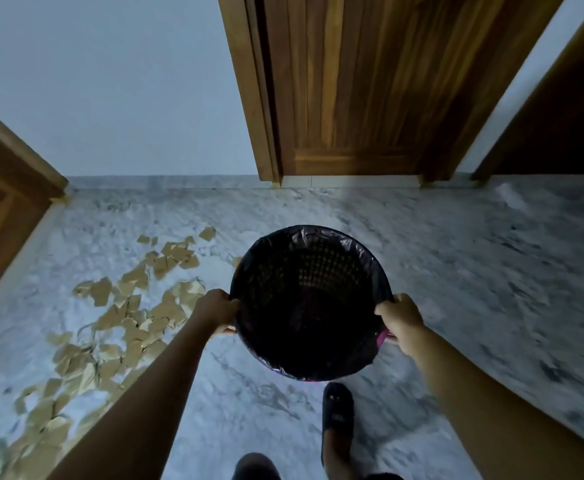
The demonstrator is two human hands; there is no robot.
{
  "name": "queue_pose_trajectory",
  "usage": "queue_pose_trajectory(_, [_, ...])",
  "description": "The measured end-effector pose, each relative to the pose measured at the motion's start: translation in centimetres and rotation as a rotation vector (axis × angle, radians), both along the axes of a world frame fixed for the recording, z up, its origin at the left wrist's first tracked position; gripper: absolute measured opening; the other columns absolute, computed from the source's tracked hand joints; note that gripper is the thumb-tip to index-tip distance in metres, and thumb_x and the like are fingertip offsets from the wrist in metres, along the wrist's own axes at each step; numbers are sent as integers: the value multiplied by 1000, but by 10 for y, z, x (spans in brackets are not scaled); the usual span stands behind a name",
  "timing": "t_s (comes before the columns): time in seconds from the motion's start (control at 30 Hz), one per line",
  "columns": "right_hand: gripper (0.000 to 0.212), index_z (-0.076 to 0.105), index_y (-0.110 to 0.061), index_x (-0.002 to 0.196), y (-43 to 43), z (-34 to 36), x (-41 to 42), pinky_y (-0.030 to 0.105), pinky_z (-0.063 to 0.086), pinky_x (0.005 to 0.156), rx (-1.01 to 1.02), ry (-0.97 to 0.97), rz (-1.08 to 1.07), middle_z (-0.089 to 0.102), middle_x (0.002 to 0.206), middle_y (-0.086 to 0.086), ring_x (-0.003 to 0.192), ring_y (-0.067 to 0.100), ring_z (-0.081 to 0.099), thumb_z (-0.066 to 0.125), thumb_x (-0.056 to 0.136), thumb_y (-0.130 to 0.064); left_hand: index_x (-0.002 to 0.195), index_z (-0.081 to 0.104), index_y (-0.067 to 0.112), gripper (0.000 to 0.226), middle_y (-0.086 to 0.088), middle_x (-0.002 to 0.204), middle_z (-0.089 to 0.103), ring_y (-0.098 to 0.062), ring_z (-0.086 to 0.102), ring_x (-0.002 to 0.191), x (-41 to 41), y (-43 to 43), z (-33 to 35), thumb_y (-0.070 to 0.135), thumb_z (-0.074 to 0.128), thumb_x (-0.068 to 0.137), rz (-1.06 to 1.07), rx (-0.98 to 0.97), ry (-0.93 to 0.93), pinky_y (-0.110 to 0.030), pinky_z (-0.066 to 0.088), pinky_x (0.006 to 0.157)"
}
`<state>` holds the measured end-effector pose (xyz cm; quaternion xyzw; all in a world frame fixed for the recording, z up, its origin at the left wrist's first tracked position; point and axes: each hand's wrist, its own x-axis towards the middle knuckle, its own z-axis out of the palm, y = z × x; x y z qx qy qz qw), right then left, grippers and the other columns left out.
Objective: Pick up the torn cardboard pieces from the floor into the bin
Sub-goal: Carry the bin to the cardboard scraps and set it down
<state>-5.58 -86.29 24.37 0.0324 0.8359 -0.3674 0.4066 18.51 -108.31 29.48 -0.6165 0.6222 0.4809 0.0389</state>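
Head camera view, looking down at a person's two bare arms holding a round bin (313,271) out in front, above a grey marble floor (456,271). The bin is a mesh basket lined with a black plastic bag (318,232), and no cardboard shows in its dark inside. The left hand (218,308) holds the left side of the rim and the right hand (401,315) holds the right side; each grip is curled round the rim edge. Torn cardboard pieces (127,320), tan and many, lie scattered on the floor to the left of the bin, in a trail running from the far middle to the near left corner. None is in a hand. A wooden door (346,81) stands at the far wall, and a foot in a dark slipper (337,414) shows near, below the bin. The step in hand looks like bringing the bin to the mess. The next move likely calls for setting it down just beside the pieces, which frees both hands to gather them.
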Motion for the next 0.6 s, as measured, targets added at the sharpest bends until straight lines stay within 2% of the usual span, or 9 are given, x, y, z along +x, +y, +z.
queue_pose_trajectory(0.1, [27,55,-9,109,-43,-26,-32,51,56,79,38,14,-2,61,102,16,90,34,62,58,86,-23,78,61,-1,13,-18,71,67,-25,69,65,-29,-36,-43,4,55,89,23,51,-9,-36,61,58])
queue_pose_trajectory(0.17, [26,55,-9,109,-68,-50,-52,41,50,67,62,33,12,61,100,17,81,32,60,57,89,-25,89,63,-3,8,-21,79,68,-26,68,68,-47,-61,-75,4,59,88,49,94,-3,-43,62,65])
queue_pose_trajectory(0.23, [23,54,-8,110,-94,-85,-75,34,43,59,103,62,31,57,89,14,70,28,54,52,93,-23,96,62,1,11,-23,89,67,-28,68,72,-69,-89,-115,6,63,87,72,119,-16,-45,62,66])
queue_pose_trajectory(0.3, [20,53,-8,111,-117,-120,-93,31,38,53,144,75,28,55,86,12,66,25,52,48,95,-18,90,62,6,5,-20,88,68,-27,69,74,-89,-113,-154,6,65,86,48,135,-32,-41,62,64])
queue_pose_trajectory(0.4, [17,55,-3,106,-147,-180,-117,29,30,47,176,106,12,51,77,12,60,25,47,45,96,-10,86,64,10,9,-19,91,69,-29,70,82,-118,-148,-216,2,68,82,26,184,-38,-46,62,71])
queue_pose_trajectory(0.47, [13,56,-3,95,-167,-225,-132,26,31,50,182,113,-6,48,72,12,57,25,45,44,94,-6,92,61,10,17,-22,101,67,-31,69,86,-135,-170,-266,1,70,80,61,213,-22,-45,62,72])
queue_pose_trajectory(0.53, [15,54,-8,85,-185,-265,-145,32,38,57,177,109,-32,50,74,12,64,27,49,43,94,-4,102,59,8,24,-22,103,67,-29,70,85,-149,-189,-310,0,68,81,94,220,-14,-40,61,68])
queue_pose_trajectory(0.6, [12,55,-10,95,-199,-297,-158,38,48,66,172,97,-60,55,85,13,75,31,56,44,94,-7,107,60,7,27,-20,102,68,-25,70,83,-163,-203,-347,-3,64,82,94,222,-27,-34,60,63])
